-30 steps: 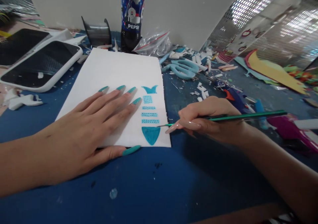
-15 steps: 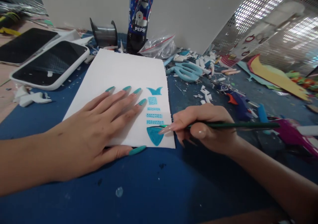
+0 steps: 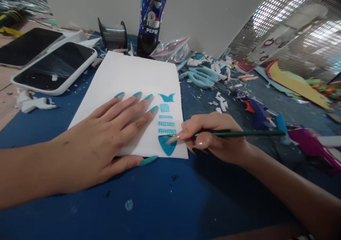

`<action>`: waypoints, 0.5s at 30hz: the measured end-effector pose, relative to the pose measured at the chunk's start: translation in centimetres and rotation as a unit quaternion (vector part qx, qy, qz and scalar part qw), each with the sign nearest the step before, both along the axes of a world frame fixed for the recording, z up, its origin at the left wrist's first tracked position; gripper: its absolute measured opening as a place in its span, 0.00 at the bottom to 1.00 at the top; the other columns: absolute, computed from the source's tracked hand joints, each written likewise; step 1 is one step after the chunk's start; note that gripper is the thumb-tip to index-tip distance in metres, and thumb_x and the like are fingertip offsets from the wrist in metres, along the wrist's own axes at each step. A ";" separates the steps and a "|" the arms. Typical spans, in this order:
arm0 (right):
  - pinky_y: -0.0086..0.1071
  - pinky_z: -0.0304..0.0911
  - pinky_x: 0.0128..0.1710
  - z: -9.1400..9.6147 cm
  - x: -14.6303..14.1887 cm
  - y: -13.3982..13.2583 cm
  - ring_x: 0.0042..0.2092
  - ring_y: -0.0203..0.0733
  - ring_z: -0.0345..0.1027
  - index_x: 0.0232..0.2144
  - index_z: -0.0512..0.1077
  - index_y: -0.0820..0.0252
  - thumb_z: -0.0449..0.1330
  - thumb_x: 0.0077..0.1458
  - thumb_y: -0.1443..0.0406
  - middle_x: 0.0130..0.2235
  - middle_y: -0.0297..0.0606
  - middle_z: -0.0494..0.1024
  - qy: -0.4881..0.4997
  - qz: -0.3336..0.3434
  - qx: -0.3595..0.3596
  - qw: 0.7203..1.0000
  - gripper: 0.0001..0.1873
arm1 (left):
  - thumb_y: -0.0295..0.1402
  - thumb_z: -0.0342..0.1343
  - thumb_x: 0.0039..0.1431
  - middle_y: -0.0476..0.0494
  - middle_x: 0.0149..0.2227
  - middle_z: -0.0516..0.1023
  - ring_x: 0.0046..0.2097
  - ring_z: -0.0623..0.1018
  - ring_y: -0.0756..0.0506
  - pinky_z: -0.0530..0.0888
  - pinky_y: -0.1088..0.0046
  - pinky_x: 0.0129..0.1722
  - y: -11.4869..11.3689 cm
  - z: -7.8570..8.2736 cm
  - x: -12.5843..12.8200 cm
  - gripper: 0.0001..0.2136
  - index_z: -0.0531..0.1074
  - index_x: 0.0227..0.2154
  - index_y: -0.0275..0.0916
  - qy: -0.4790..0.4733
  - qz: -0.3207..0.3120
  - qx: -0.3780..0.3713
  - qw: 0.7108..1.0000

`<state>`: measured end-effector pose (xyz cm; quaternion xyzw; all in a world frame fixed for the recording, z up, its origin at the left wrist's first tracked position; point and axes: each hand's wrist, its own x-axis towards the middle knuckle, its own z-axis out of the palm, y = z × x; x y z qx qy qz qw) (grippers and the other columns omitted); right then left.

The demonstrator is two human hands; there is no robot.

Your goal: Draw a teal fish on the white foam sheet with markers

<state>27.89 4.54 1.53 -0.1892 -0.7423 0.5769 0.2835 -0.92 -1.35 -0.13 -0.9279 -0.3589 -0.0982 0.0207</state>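
A white sheet (image 3: 133, 80) lies on the blue table (image 3: 165, 204), with a teal painted fish-like figure (image 3: 166, 123) near its right edge. My left hand (image 3: 106, 140) lies flat on the sheet, fingers spread, teal nails pointing at the figure. My right hand (image 3: 213, 137) pinches a thin green paintbrush (image 3: 239, 134); the brush tip rests on the teal triangular part (image 3: 167, 147) at the bottom of the figure.
Two phones (image 3: 53, 67) lie at the far left. A Pepsi bottle (image 3: 151, 16), a spool (image 3: 113, 36) and a plastic bag (image 3: 173, 50) stand behind the sheet. Blue scissors (image 3: 199, 76), white scraps, a glue gun (image 3: 255, 108) and coloured paper pieces (image 3: 295, 78) litter the right side.
My right hand has moved left with the brush, bringing its tip from beside the sheet's edge onto the teal triangle. The left hand stays flat on the sheet.
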 end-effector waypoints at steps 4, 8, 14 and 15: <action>0.26 0.58 0.22 0.5 0.5 0.5 0.24 0.32 0.63 0.34 0.79 0.61 0.64 0.63 0.56 0.25 0.33 0.73 -0.048 0.015 0.014 0.999 0.14 | 0.50 0.40 0.74 0.43 0.75 0.44 0.74 0.48 0.34 0.50 0.52 0.71 0.1 0.0 -0.1 0.32 0.40 0.74 0.43 0.012 0.002 0.000 1.000; 0.26 0.56 0.21 1.0 1.1 0.6 0.23 0.32 0.62 0.34 0.78 0.61 0.63 0.63 0.54 0.24 0.32 0.72 -0.068 0.023 0.032 0.997 0.15 | 0.51 0.41 0.73 0.44 0.75 0.44 0.74 0.50 0.34 0.51 0.53 0.71 0.2 0.0 0.0 0.34 0.38 0.74 0.45 0.015 0.006 -0.002 1.000; 0.28 0.53 0.20 1.9 2.2 0.7 0.21 0.30 0.58 0.30 0.76 0.61 0.61 0.65 0.52 0.21 0.30 0.68 -0.111 0.001 0.066 0.992 0.19 | 0.51 0.39 0.74 0.44 0.75 0.45 0.74 0.51 0.33 0.54 0.52 0.70 0.2 0.0 -0.1 0.33 0.38 0.74 0.45 0.025 0.006 0.007 1.000; 0.28 0.52 0.20 2.0 2.5 0.8 0.21 0.30 0.58 0.29 0.75 0.60 0.61 0.65 0.52 0.21 0.30 0.68 -0.117 0.000 0.076 0.990 0.19 | 0.52 0.39 0.73 0.45 0.75 0.45 0.74 0.51 0.33 0.54 0.52 0.70 0.2 0.1 -0.1 0.33 0.38 0.74 0.45 0.023 0.006 0.006 1.000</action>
